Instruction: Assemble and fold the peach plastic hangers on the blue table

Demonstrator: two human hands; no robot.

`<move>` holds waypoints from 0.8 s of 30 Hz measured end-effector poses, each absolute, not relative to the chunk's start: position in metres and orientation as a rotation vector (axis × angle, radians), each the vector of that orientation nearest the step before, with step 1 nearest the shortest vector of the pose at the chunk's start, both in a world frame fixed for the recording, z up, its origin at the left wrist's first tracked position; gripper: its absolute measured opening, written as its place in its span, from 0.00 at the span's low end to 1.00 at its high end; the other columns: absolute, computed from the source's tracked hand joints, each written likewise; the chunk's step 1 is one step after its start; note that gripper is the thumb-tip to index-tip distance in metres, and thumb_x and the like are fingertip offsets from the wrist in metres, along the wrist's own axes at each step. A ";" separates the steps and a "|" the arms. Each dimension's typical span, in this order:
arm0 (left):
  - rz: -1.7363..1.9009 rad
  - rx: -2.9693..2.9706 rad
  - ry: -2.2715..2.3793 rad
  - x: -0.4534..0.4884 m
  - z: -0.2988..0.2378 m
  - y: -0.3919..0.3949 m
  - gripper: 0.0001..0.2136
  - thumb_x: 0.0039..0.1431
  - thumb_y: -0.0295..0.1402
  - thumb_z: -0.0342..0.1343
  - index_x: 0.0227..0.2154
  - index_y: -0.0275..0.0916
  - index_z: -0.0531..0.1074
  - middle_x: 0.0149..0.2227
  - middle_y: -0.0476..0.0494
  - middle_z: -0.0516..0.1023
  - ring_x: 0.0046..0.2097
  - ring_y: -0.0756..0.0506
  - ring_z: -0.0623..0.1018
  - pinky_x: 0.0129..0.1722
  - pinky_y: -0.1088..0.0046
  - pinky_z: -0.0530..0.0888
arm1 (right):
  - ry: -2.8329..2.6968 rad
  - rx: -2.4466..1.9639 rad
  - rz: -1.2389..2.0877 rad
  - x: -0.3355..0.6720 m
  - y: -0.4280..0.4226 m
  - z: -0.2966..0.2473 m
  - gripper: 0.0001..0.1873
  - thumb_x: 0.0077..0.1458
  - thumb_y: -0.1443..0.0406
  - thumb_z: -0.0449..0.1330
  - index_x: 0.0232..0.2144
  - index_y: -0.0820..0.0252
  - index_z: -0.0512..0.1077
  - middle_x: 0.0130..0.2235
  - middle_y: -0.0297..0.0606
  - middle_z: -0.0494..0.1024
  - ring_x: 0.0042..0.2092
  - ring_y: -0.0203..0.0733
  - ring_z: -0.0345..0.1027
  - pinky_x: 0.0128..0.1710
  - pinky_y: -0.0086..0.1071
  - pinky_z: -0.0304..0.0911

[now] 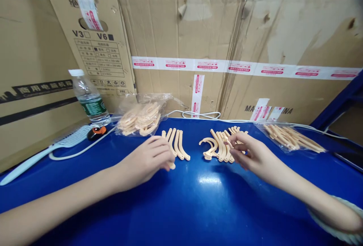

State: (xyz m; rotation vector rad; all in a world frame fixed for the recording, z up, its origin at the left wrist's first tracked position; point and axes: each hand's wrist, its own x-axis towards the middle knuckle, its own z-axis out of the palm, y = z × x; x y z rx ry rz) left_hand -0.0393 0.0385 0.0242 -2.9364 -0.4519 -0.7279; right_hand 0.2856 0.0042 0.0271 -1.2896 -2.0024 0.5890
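Observation:
My left hand (153, 157) is closed, its fingers curled down over a beige piece (171, 166) of which only one end shows. Just beyond it, several slim curved beige strips (179, 144) with small holes at their ends lie side by side on the blue table. My right hand (248, 151) pinches a small beige curved piece (227, 142) between thumb and fingertips, above a second group of curved beige strips (220, 144). At that group's left side lie more strongly bent hook-like pieces (209, 144). The right hand hides part of this group.
Clear bags of beige parts lie at the back left (141, 119) and the right (292, 137). At far left are a water bottle (92, 104), a light blue brush (68, 138) and a black-and-orange object (96, 132). A white cable (198, 114) runs along cardboard walls (181, 23).

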 end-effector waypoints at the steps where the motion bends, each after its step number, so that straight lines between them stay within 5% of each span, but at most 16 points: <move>1: -0.724 -2.942 -0.527 -0.046 0.022 0.043 0.08 0.68 0.24 0.47 0.36 0.39 0.69 0.35 0.46 0.77 0.40 0.45 0.73 0.46 0.67 0.67 | -2.023 -1.302 0.618 0.288 0.007 0.028 0.06 0.59 0.61 0.53 0.37 0.57 0.66 0.24 0.32 0.71 0.20 0.36 0.65 0.17 0.28 0.62; 11: -0.796 -3.046 -0.798 -0.064 -0.001 0.070 0.08 0.67 0.25 0.48 0.43 0.40 0.70 0.44 0.42 0.75 0.47 0.44 0.74 0.48 0.67 0.72 | -1.864 -1.354 0.906 0.282 0.041 0.050 0.18 0.46 0.63 0.63 0.41 0.58 0.68 0.29 0.34 0.77 0.23 0.39 0.70 0.17 0.30 0.66; 19: -0.880 -3.046 -0.875 -0.058 0.004 0.070 0.07 0.65 0.26 0.50 0.43 0.39 0.69 0.45 0.41 0.74 0.49 0.42 0.74 0.51 0.62 0.72 | -2.009 -1.485 0.995 0.271 0.087 0.070 0.27 0.48 0.69 0.64 0.51 0.67 0.66 0.23 0.35 0.77 0.23 0.37 0.69 0.19 0.26 0.61; 24: -0.840 -3.049 -0.883 -0.062 0.011 0.049 0.09 0.65 0.26 0.49 0.45 0.41 0.69 0.47 0.42 0.75 0.51 0.43 0.74 0.52 0.63 0.71 | -2.154 -1.530 1.094 0.263 0.100 0.067 0.16 0.51 0.66 0.64 0.44 0.66 0.74 0.23 0.32 0.75 0.21 0.32 0.65 0.20 0.25 0.61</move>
